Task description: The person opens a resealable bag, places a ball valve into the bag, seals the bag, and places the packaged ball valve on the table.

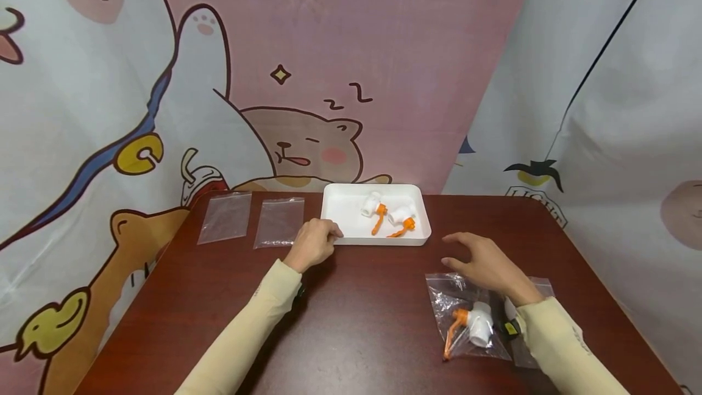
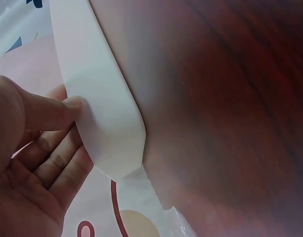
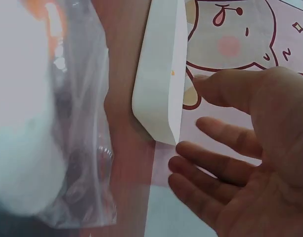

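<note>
My left hand (image 1: pixel 314 242) is at the front left corner of a white tray (image 1: pixel 378 241). Its thumb and fingers pinch the tray wall (image 2: pixel 99 98) in the left wrist view. Inside the tray lie two white plastic fittings (image 1: pixel 370 203) with orange levers (image 1: pixel 407 224). My right hand (image 1: pixel 485 264) hovers right of the tray's front right corner, fingers spread and holding nothing. Below it, a clear zip bag (image 1: pixel 440 297) contains another white fitting (image 1: pixel 481 325) with an orange lever. In the right wrist view the fingers (image 3: pixel 220 160) are apart from the tray.
Two flat clear zip bags (image 1: pixel 226 218) lie at the back left of the brown table (image 1: pixel 373 322). Partly hidden under my right wrist is another clear bag (image 1: pixel 525 352). A cartoon-printed cloth (image 1: pixel 406 78) hangs behind the table.
</note>
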Demonstrator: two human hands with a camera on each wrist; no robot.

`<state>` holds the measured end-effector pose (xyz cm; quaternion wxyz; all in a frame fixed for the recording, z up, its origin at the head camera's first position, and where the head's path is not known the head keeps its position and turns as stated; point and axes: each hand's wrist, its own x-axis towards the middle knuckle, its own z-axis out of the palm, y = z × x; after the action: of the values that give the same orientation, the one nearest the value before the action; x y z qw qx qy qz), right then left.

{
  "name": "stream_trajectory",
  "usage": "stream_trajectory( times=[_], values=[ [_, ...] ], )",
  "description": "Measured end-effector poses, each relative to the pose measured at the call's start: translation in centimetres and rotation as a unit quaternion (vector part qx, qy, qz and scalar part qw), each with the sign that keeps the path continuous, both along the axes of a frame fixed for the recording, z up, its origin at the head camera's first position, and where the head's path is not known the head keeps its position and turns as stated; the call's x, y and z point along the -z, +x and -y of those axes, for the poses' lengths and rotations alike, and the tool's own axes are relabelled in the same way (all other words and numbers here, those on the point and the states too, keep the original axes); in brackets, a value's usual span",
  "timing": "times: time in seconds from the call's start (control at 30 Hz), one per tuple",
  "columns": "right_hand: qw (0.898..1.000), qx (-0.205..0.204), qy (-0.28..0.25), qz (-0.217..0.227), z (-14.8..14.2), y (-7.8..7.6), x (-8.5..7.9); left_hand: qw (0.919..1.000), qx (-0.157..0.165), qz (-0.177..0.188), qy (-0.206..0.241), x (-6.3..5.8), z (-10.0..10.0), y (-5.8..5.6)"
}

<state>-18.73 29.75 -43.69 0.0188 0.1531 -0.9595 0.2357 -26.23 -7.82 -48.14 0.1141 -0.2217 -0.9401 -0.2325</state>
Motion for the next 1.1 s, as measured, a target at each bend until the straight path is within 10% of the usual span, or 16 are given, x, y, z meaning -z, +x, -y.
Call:
stream_trajectory(
  times=[0.73,1.1],
  values=[
    [0.998,-0.017,-0.003,-0.065,3.9,-5.0,2.1,0.9960,0.050,0.051,0.054,-1.4,0.8,-0.3],
    [0.997,-0.018,0.010,-0.080,4.4,-5.7,2.6,0.9948,-0.002,0.075,0.069,-2.0,4.0,-1.2]
  ],
)
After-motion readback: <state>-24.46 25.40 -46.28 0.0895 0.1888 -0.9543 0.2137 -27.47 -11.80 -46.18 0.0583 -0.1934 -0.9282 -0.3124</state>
